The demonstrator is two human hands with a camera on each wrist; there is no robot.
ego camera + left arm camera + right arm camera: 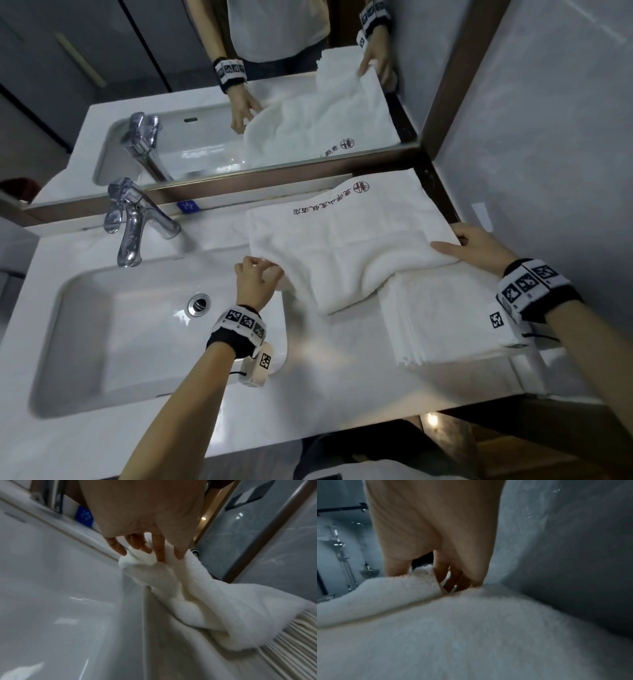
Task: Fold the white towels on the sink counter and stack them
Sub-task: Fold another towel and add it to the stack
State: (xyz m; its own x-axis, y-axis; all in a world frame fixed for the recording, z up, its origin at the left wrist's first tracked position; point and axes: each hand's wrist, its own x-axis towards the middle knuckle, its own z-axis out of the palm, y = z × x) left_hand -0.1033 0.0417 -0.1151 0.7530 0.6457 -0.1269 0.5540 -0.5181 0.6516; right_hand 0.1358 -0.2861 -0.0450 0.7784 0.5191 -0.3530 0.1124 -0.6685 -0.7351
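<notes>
A white towel point(342, 240) with dark printed characters lies spread on the counter right of the sink, its near part draped over a stack of folded white towels point(445, 315). My left hand point(258, 274) grips the towel's left near corner beside the basin; in the left wrist view the fingers point(161, 553) curl round bunched towel point(197, 588). My right hand point(462, 245) pinches the towel's right edge, thumb on top, by the wall. In the right wrist view the fingers point(452, 580) hold the edge above the towel point(471, 628).
A white basin point(89, 342) with a chrome faucet point(133, 222) fills the counter's left. A mirror point(239, 102) runs along the back and reflects the towels and hands. A grey wall point(548, 137) closes the right side. The counter's front edge point(342, 421) is near.
</notes>
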